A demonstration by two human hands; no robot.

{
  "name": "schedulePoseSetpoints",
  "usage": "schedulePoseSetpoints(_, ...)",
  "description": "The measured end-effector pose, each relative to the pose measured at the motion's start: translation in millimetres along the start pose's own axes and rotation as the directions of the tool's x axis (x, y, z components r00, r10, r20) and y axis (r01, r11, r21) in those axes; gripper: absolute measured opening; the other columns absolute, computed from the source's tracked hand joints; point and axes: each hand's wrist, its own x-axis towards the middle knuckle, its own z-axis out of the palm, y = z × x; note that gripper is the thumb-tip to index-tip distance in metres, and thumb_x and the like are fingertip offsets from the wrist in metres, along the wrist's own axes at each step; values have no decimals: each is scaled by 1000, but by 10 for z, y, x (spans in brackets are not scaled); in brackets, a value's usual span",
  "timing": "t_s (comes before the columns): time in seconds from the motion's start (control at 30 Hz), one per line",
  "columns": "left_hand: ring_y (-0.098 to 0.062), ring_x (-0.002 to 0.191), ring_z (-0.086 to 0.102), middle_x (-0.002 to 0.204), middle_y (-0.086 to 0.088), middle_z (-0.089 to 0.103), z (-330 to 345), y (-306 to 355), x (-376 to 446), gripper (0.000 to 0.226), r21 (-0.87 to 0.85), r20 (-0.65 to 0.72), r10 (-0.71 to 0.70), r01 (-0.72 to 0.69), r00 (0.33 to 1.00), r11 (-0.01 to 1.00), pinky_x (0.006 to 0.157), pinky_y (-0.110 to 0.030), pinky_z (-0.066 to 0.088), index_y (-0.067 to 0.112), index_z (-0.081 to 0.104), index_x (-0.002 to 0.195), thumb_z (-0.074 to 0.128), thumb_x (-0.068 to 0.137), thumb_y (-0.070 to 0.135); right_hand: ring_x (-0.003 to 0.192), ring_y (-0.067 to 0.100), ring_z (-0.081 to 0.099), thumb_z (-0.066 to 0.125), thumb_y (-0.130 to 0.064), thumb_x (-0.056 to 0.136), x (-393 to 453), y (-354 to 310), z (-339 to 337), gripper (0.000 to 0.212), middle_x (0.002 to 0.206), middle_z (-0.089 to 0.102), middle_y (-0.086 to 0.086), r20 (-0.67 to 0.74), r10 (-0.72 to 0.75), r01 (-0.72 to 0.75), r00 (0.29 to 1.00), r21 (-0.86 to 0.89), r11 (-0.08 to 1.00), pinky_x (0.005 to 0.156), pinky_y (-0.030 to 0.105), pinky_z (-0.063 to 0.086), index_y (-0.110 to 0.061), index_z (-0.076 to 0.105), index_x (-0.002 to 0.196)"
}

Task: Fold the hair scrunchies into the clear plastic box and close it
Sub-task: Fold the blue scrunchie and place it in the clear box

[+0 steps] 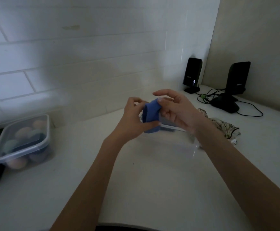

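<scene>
A blue fabric scrunchie [151,114] is held up above the counter between both hands. My left hand [132,119] grips its left side, thumb underneath. My right hand [174,107] pinches its upper right edge with the thumb, index finger stretched out above. Below and behind the hands sits the clear plastic box [177,139], open, with something dark inside at its far end; my hands hide much of it. A patterned white scrunchie [222,127] lies on the counter to the right of the box.
A lidded clear container [24,140] with round pastel items stands at the left. Two black speakers [192,74] [237,79], a black mouse [226,105] and cables occupy the back right corner. A tiled wall runs behind the white counter [85,164].
</scene>
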Motion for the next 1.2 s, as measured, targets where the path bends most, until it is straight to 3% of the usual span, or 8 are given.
schedulePoseSetpoints(0.1,-2,82,58,103,2,58,45,-17,6,24,-120,2,-55,55,998,991,69,-4,45,16,61,101,72,80,19,64,8,57,57,-13,90,-15,99,-86,16,88,61,5,-120,0,-2,993,-19,1000,61,19,52,-17,63,104)
schedulePoseSetpoints(0.2,4,58,55,72,13,58,75,-28,-6,7,-118,-17,-107,105,994,988,56,-3,41,14,60,91,61,88,21,74,14,60,60,-24,90,-38,187,-131,17,98,63,5,-163,38,-84,986,-285,955,67,29,52,-22,62,106)
schedulePoseSetpoints(0.3,1,61,55,72,12,59,88,-22,-26,11,-161,-49,-110,101,993,982,53,-5,43,15,57,89,52,94,24,76,8,62,60,-22,89,-78,207,-53,25,98,63,3,-98,69,-102,993,-393,914,65,24,53,-15,58,112)
schedulePoseSetpoints(0.5,3,44,45,59,5,48,72,-50,-33,31,-196,-136,-163,135,977,971,44,-9,33,22,46,65,48,95,29,100,26,64,75,-25,76,-85,276,-8,44,112,65,9,-23,64,-65,998,-615,786,88,42,54,-14,58,116)
schedulePoseSetpoints(0.73,2,44,55,64,4,58,112,31,-79,16,-248,-81,-178,153,981,957,38,-12,40,21,54,81,50,93,32,95,23,69,67,-9,83,-125,283,75,34,108,69,16,-17,62,-61,998,-531,845,82,36,58,-3,57,115)
schedulePoseSetpoints(0.93,-10,66,70,76,-1,72,5,4,-69,28,-359,119,-197,227,973,905,53,-20,51,4,59,102,64,85,26,84,36,68,59,-11,89,-136,255,36,22,93,70,28,-127,-17,-44,992,-463,885,74,43,56,-5,58,111)
schedulePoseSetpoints(1.13,-15,68,71,69,1,74,-38,-7,-71,28,-495,129,-213,249,969,832,54,-25,55,1,56,110,63,87,15,65,15,66,52,0,91,-139,244,22,27,80,69,18,-13,-16,10,1000,-366,930,61,22,53,-10,56,116)
schedulePoseSetpoints(1.2,-13,68,70,68,5,73,-54,-4,-82,14,-522,130,-182,223,975,823,55,-24,55,11,58,102,60,88,11,67,22,66,51,4,91,-142,242,12,30,89,68,26,-6,-28,24,1000,-356,934,57,22,55,-1,55,120)
